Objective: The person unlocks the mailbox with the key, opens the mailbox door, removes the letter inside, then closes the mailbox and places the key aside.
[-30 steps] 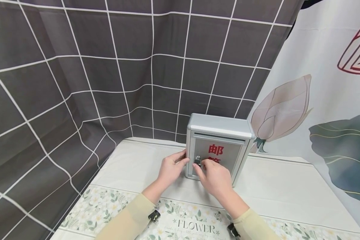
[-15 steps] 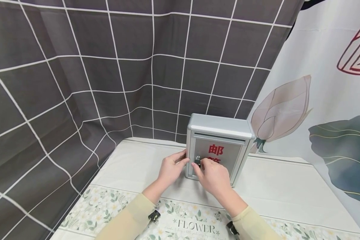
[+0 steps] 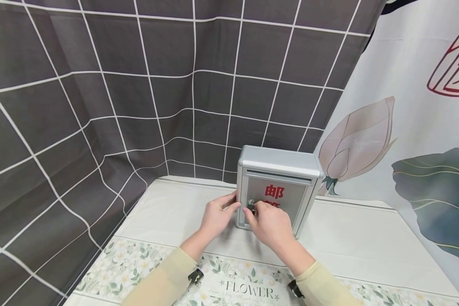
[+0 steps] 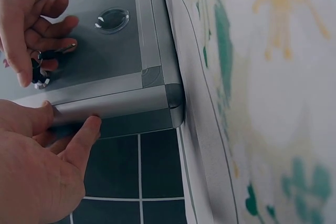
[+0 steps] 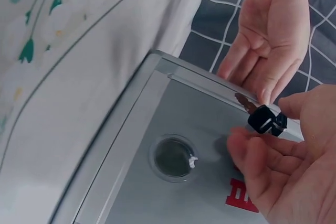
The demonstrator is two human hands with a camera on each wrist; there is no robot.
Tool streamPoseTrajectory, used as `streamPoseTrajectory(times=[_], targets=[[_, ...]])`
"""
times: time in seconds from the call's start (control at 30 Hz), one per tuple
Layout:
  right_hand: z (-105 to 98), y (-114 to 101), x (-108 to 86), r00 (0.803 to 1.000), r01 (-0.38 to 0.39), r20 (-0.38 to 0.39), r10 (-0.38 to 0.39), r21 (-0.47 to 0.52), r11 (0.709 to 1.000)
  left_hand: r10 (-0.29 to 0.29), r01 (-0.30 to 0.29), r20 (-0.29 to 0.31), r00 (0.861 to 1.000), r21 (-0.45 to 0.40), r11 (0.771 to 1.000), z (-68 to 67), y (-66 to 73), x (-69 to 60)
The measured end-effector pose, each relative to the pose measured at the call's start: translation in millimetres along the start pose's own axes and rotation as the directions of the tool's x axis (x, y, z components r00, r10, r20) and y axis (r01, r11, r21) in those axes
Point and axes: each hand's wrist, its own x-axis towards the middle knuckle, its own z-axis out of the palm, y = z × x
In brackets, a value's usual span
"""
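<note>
The box (image 3: 290, 197) stands upright on the worktop (image 3: 183, 197), right of centre in the frame's lower half, its lock (image 3: 251, 202) near the front's left edge. At the lock, the right hand (image 3: 273, 223) appears to pinch a black-headed key (image 4: 35, 65); a second key (image 5: 261, 118) shows its bare blade. The left hand (image 3: 216, 216) rests nearly straight fingers on the box's left edge. For a clean turn, brace the box firmly, align the key squarely, twist gently without forcing, and mind the loose blade.
</note>
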Motion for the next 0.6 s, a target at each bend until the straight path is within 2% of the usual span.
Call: streamPoseTrajectory(times=[0.2,0.6], targets=[[3,5,2.4,1.000,0.029,-0.010,-0.029,0.015,0.999,0.003,-0.003,0.007,1.000,-0.018,1.000,-0.4,-3.1,0.7],[17,14,3.0,1.000,-0.010,0.027,0.009,0.066,0.998,-0.022,0.023,0.014,1.000,-0.048,0.999,-0.3,-1.9,0.6]])
